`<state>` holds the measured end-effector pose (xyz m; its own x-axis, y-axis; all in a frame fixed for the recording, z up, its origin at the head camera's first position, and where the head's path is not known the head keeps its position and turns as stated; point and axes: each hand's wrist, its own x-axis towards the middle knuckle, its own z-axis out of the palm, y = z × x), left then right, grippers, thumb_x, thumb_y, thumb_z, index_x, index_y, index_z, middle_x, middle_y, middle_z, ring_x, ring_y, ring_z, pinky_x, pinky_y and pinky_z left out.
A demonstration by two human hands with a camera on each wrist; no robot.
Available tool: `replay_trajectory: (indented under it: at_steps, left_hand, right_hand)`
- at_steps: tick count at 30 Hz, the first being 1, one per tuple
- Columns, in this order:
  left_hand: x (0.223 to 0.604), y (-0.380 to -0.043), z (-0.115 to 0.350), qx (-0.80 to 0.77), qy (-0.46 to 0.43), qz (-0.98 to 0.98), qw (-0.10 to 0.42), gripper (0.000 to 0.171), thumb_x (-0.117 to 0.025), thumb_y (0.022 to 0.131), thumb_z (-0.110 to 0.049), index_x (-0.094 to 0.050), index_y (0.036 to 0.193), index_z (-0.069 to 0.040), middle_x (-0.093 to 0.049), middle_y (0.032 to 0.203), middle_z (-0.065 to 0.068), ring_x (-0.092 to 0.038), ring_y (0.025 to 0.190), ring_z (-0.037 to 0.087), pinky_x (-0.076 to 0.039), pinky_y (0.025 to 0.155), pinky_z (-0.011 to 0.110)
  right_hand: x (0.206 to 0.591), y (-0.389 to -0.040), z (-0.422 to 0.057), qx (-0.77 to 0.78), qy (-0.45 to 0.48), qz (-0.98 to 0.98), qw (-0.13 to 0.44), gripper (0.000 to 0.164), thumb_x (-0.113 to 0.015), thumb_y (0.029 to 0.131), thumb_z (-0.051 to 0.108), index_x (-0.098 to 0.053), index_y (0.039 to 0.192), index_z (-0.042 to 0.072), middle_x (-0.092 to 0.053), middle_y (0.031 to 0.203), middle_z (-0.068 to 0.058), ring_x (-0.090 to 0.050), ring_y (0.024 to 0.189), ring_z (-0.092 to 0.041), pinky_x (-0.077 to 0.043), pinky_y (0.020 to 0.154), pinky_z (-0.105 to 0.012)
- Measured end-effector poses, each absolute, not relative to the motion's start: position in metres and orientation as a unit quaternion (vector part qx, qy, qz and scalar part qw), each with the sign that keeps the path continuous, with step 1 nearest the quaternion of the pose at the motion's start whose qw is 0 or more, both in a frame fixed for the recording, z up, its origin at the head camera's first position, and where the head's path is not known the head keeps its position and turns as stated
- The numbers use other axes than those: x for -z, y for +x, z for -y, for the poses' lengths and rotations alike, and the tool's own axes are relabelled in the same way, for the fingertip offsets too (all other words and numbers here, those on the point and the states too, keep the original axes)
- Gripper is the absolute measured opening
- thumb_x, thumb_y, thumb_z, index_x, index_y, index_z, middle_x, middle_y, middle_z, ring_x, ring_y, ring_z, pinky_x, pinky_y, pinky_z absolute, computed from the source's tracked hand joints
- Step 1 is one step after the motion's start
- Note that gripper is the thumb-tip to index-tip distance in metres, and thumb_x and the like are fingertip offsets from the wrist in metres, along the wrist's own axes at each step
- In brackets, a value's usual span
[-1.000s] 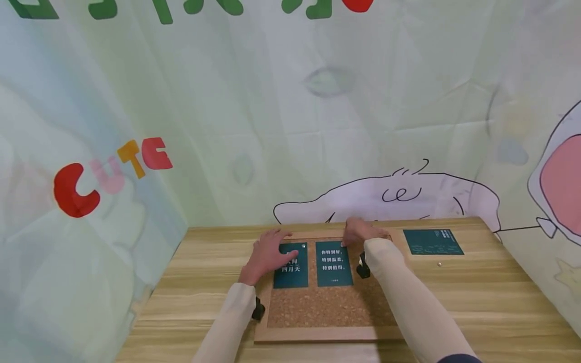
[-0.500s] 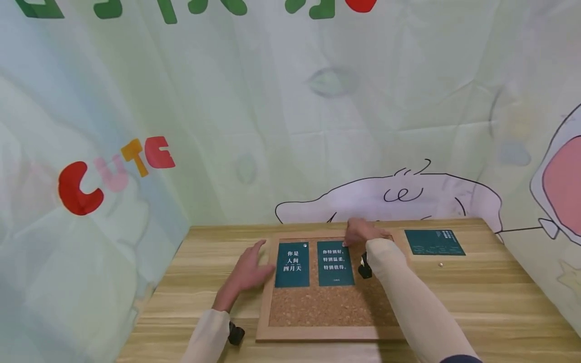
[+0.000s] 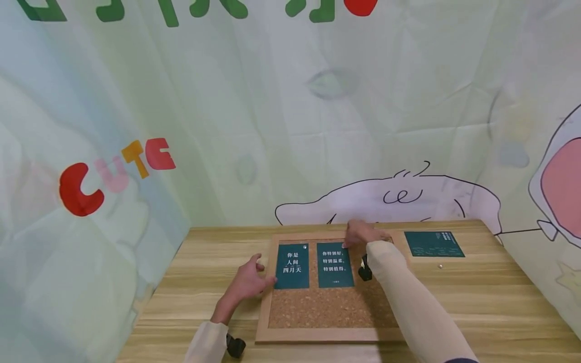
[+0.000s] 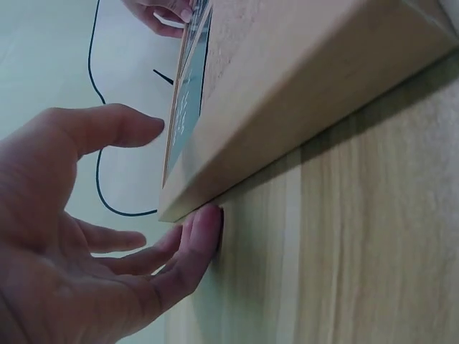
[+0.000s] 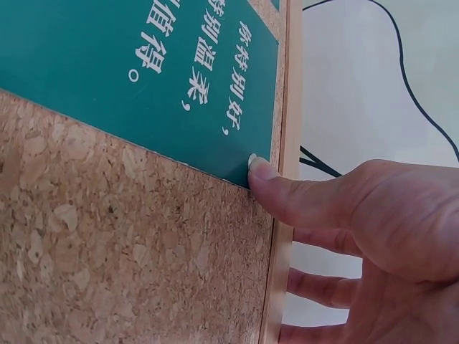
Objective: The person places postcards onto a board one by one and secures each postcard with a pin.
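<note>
Wood-grain table (image 3: 495, 302) under corkboard (image 3: 327, 306); cartoon backdrop (image 3: 290, 116)
</note>
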<state>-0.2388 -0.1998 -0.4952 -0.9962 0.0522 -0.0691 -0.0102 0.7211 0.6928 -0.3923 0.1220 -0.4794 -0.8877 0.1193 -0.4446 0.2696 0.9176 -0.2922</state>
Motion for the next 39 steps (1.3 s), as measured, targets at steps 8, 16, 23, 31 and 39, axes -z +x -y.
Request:
replay_trajectory:
  at_steps: [8,16,23,31,39]
  left_hand:
    - [0.494,-0.242,0.200,-0.373,0.026,-0.926,0.054,0.064,-0.080,0.087,-0.015,-0.055,0.140,0.011,-0.068,0.120,0.020,-0.066,0.103,0.029,-0.056,0.092,0.047]
    - [0.491,-0.246,0.193,-0.379,0.009,-0.923,0.069,0.060,-0.080,0.086,-0.010,-0.057,0.138,0.010,-0.068,0.115,0.016,-0.066,0.095,0.024,-0.059,0.083,0.040]
    - [0.488,-0.246,0.191,-0.387,-0.020,-0.919,0.071,0.057,-0.081,0.083,-0.009,-0.058,0.132,0.007,-0.069,0.114,0.018,-0.068,0.094,0.027,-0.058,0.087,0.045]
    - [0.485,-0.250,0.190,-0.399,-0.040,-0.911,0.099,0.053,-0.081,0.083,-0.004,-0.055,0.129,0.003,-0.068,0.109,0.017,-0.066,0.088,0.027,-0.060,0.079,0.041]
    - [0.485,-0.252,0.190,-0.401,-0.045,-0.908,0.113,0.053,-0.081,0.085,-0.004,-0.053,0.129,0.002,-0.066,0.110,0.017,-0.065,0.087,0.027,-0.060,0.076,0.040]
  right_hand:
    - [0.479,-0.388,-0.123,0.186,0.097,-0.955,0.208,0.046,-0.087,0.086,0.026,-0.063,0.121,0.008,-0.062,0.125,-0.021,-0.049,0.122,-0.048,-0.012,0.100,-0.090]
    - [0.478,-0.384,-0.128,0.189,0.098,-0.956,0.202,0.039,-0.086,0.087,0.026,-0.065,0.116,0.009,-0.064,0.116,-0.018,-0.051,0.117,-0.045,-0.013,0.100,-0.089]
    - [0.476,-0.377,-0.131,0.211,0.085,-0.953,0.200,0.043,-0.085,0.087,0.026,-0.064,0.122,0.011,-0.063,0.113,-0.015,-0.049,0.113,-0.042,-0.021,0.099,-0.083]
    - [0.467,-0.360,-0.134,0.237,0.045,-0.954,0.180,0.047,-0.084,0.089,0.024,-0.062,0.128,0.009,-0.063,0.117,-0.014,-0.050,0.116,-0.040,-0.010,0.103,-0.085]
    - [0.465,-0.350,-0.138,0.252,0.025,-0.955,0.152,0.049,-0.085,0.088,0.025,-0.062,0.128,0.011,-0.064,0.122,-0.015,-0.049,0.120,-0.040,-0.008,0.103,-0.086]
